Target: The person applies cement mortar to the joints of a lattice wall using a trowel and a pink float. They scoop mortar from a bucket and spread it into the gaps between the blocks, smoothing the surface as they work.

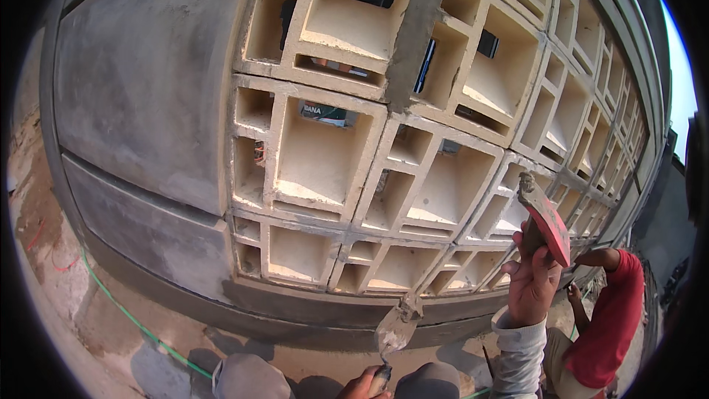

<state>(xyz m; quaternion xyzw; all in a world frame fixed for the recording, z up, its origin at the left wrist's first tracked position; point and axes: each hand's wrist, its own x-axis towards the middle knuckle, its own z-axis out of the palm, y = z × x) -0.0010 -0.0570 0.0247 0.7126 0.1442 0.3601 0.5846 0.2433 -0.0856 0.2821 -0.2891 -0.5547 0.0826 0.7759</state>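
Observation:
In my left hand (pixel 360 386), low between my knees, is the handle of a pointed trowel (pixel 395 331). Grey mortar clings to its blade, and the tip is close to the foot of the block wall. My right hand (pixel 533 284), in a grey sleeve, is raised and closed around a red flat tool like a hand float (pixel 548 229). A lump of wet mortar (pixel 527 181) sits at its upper end, in front of the blocks. Cream-coloured openwork blocks (pixel 323 149) make up the wall, with grey mortar in their joints.
A smooth grey rendered panel (pixel 140 96) borders the blocks on the left. A grey ledge (pixel 295 312) runs below them. A green hose (pixel 133 316) lies on the ground. To the right, close by, another person in a red shirt (pixel 609 325) bends toward the wall.

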